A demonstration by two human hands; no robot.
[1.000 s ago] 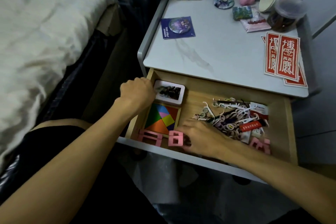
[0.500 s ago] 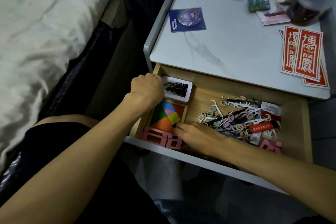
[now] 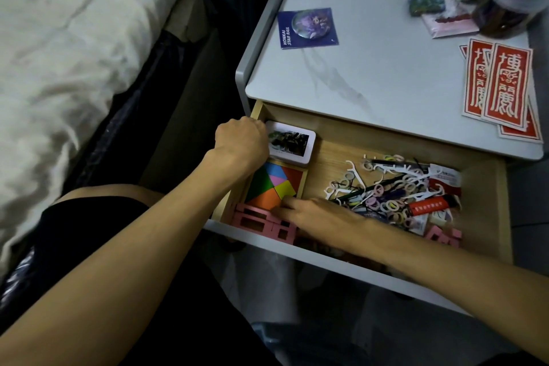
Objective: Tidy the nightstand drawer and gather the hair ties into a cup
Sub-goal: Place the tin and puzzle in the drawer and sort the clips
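- Your left hand (image 3: 240,142) curls by the tin (image 3: 292,142); I cannot tell its grip.
- Your right hand (image 3: 315,211) lies flat, grip wide; slide the pink blocks (image 3: 261,221) together slowly.

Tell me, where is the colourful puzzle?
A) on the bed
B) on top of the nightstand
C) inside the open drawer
C: the colourful puzzle lies in the left part of the open drawer, just in front of the white tin.
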